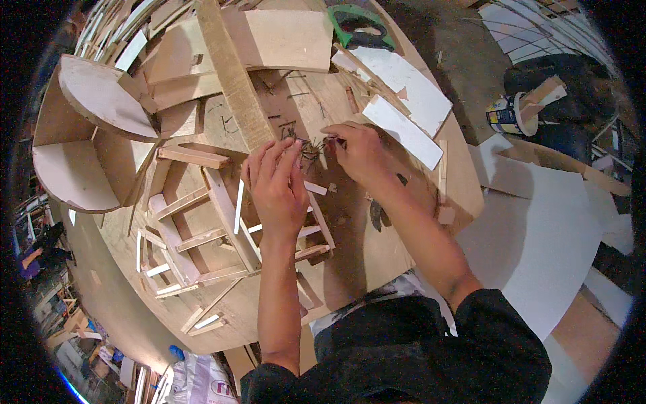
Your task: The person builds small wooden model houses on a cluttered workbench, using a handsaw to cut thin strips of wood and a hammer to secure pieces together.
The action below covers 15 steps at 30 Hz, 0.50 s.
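A loose pile of thin dark nails (pixel 311 149) lies on the wooden tabletop between my hands. My left hand (pixel 274 187) is at the pile's left edge, fingers bent and close together, their tips among the nails. Across from it, my right hand (pixel 359 151) has thumb and index finger drawn in at the pile's right side. Whatever is in either hand is too small to make out. Beneath my left hand and wrist stands a small frame of wooden strips (pixel 219 202). A dark curved metal tool (pixel 378 214) lies beside my right forearm.
A long plank (pixel 235 74) runs away from my left hand. Curved wooden panels (pixel 286 40) and a green-handled saw (pixel 363 27) lie at the far side. A rounded wooden piece (pixel 91 135) is at left, a white strip (pixel 404 131) at right. A bucket (pixel 513 114) stands beyond the table.
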{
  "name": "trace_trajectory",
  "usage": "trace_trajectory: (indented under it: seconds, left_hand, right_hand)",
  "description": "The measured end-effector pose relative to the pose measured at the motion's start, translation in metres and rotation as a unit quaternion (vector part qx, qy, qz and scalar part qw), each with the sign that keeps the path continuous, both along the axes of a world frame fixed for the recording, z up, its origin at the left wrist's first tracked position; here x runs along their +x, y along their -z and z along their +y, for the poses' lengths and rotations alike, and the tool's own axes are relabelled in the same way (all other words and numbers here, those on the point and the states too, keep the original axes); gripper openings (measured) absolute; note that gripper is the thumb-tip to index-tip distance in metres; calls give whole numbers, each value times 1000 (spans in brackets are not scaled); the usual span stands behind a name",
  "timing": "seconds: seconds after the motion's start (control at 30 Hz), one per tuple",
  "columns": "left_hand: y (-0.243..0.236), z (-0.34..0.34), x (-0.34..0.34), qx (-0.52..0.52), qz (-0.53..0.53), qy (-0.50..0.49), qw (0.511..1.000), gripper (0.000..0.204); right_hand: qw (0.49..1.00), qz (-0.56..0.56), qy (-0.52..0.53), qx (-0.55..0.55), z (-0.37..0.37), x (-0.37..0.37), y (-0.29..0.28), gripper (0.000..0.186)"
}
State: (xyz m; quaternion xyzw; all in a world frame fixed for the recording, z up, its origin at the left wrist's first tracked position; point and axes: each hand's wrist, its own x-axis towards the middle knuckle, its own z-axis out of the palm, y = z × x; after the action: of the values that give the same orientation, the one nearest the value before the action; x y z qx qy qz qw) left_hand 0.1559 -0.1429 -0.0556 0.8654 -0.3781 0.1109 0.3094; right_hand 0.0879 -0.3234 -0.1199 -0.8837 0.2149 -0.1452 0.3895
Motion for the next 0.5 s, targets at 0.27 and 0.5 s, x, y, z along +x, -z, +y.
trace_trajectory:
  seconds: [0.27, 0.5]
  left_hand:
    - [8, -5, -5, 5, 1, -64, 998, 26]
    - [-29, 36, -34, -106, 70, -113, 985, 20]
  right_hand:
    - [997, 59, -23, 54, 4, 25, 5, 14]
    - [992, 123, 4, -31, 17, 44, 5, 17]
